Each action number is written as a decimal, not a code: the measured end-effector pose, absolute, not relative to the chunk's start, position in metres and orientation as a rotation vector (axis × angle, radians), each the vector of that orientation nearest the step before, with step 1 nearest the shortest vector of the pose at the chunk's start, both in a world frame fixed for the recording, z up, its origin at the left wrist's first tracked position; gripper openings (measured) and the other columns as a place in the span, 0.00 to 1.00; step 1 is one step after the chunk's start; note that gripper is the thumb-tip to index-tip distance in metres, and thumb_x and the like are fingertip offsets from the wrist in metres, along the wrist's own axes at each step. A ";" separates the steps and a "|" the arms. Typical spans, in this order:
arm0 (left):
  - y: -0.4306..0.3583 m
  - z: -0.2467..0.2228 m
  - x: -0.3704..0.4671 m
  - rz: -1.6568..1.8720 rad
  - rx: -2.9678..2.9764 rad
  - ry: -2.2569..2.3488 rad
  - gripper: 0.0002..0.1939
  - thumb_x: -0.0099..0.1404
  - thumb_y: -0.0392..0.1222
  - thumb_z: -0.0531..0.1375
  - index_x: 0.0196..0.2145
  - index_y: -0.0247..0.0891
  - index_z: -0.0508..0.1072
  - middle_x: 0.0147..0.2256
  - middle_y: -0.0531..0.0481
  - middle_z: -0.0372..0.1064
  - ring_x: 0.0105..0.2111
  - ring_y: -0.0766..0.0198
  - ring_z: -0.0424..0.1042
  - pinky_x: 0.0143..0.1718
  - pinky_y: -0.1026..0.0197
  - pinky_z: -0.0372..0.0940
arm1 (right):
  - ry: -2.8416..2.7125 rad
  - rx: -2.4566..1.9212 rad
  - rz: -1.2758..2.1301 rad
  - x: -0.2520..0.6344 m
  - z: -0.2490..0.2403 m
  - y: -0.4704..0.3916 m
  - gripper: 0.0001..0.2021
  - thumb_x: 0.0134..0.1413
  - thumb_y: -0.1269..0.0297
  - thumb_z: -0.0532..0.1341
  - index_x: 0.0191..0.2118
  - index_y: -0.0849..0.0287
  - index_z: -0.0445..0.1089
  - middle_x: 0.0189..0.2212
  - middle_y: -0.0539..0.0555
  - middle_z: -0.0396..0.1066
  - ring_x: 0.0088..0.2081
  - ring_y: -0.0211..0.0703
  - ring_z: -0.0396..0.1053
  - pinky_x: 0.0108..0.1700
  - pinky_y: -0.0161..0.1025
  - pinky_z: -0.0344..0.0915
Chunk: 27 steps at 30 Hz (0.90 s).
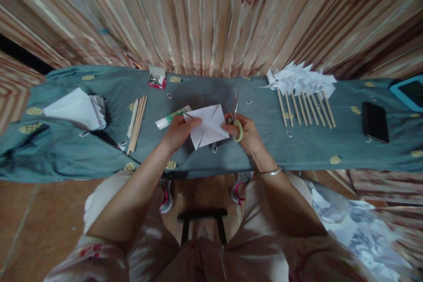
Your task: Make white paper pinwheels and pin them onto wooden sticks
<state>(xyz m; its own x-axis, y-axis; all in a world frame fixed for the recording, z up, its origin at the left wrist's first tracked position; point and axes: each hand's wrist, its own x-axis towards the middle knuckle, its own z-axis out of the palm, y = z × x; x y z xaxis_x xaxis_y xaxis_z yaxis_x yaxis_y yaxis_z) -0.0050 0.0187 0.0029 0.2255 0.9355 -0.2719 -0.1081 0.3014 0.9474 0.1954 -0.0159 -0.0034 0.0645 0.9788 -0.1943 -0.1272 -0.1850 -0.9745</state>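
Note:
A square sheet of white paper [211,119], with slits running in from its corners toward the middle, is held above the table between both hands. My left hand [180,131] pinches its left side, thumb on top. My right hand [244,132] grips its right edge and also keeps a pair of scissors [238,131] with pale green handles, blades pointing away from me. Just left of the paper lies a glue stick [165,121] with a white and green barrel, partly covered by the sheet and my left hand.
Rolled sticks [138,123] and a stack of white paper [74,108] lie left. A small red box [157,78] with metal bits stands at the back. Right are several paper pinwheels [302,81] on sticks, a black phone [375,121] and a blue-framed device [410,92]. Paper scraps [357,220] fill a bag below right.

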 end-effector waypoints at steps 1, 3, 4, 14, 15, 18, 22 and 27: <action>0.019 0.003 -0.005 0.913 0.968 1.078 0.11 0.51 0.46 0.70 0.25 0.35 0.77 0.25 0.45 0.74 0.25 0.56 0.73 0.30 0.56 0.66 | -0.964 -1.281 1.355 0.195 -0.003 -0.016 0.24 0.26 0.52 0.75 0.33 0.55 0.71 0.24 0.44 0.65 0.26 0.34 0.60 0.30 0.35 0.59; 0.019 0.003 -0.003 0.918 0.920 1.059 0.14 0.52 0.50 0.70 0.27 0.35 0.77 0.25 0.44 0.74 0.28 0.53 0.75 0.32 0.55 0.68 | -0.972 -1.265 1.361 0.193 -0.003 -0.016 0.23 0.28 0.53 0.74 0.33 0.55 0.70 0.25 0.44 0.65 0.27 0.34 0.60 0.31 0.36 0.60; 0.019 0.004 -0.002 0.922 0.890 1.039 0.16 0.53 0.52 0.69 0.28 0.36 0.77 0.25 0.44 0.74 0.31 0.51 0.76 0.33 0.54 0.69 | -0.973 -1.262 1.352 0.192 -0.003 -0.016 0.22 0.29 0.53 0.74 0.32 0.55 0.70 0.25 0.44 0.64 0.27 0.34 0.60 0.31 0.36 0.61; 0.001 0.017 0.013 0.988 0.914 0.840 0.23 0.48 0.54 0.73 0.39 0.39 0.79 0.42 0.43 0.79 0.46 0.49 0.77 0.47 0.52 0.72 | -0.830 -1.282 1.232 0.179 -0.009 -0.013 0.24 0.29 0.52 0.74 0.34 0.54 0.67 0.25 0.44 0.64 0.27 0.33 0.61 0.31 0.35 0.60; -0.001 0.017 0.015 0.995 0.930 0.862 0.22 0.47 0.51 0.74 0.38 0.39 0.79 0.42 0.44 0.79 0.47 0.50 0.77 0.49 0.52 0.71 | -0.833 -1.284 1.222 0.178 -0.009 -0.013 0.24 0.29 0.52 0.73 0.34 0.54 0.67 0.25 0.44 0.65 0.27 0.34 0.61 0.31 0.35 0.61; -0.004 0.014 0.020 1.067 0.944 0.962 0.19 0.46 0.43 0.74 0.37 0.39 0.79 0.39 0.46 0.80 0.44 0.52 0.77 0.51 0.52 0.70 | -0.816 -1.272 1.216 0.173 -0.007 -0.013 0.25 0.27 0.50 0.74 0.33 0.54 0.67 0.25 0.44 0.66 0.26 0.33 0.60 0.30 0.35 0.61; -0.003 0.008 0.021 1.155 0.943 1.100 0.14 0.47 0.40 0.72 0.33 0.38 0.79 0.36 0.47 0.80 0.38 0.54 0.77 0.46 0.53 0.72 | -0.822 -1.275 1.227 0.168 -0.004 -0.013 0.27 0.25 0.48 0.75 0.32 0.54 0.67 0.24 0.44 0.66 0.25 0.32 0.60 0.30 0.35 0.61; 0.006 0.008 0.013 1.212 0.974 1.161 0.09 0.47 0.38 0.70 0.29 0.39 0.78 0.32 0.49 0.79 0.34 0.57 0.76 0.39 0.57 0.71 | -0.934 -1.281 1.304 0.167 -0.002 -0.018 0.25 0.32 0.45 0.74 0.33 0.56 0.69 0.23 0.46 0.69 0.25 0.36 0.63 0.30 0.37 0.63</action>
<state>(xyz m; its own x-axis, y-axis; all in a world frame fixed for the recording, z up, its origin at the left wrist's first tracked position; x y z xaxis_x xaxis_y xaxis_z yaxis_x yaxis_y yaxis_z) 0.0129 0.0059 0.0080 -0.0187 0.9912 -0.1314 -0.1738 0.1262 0.9767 0.1671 -0.0184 -0.0020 0.1068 0.9784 -0.1770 -0.1471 -0.1605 -0.9760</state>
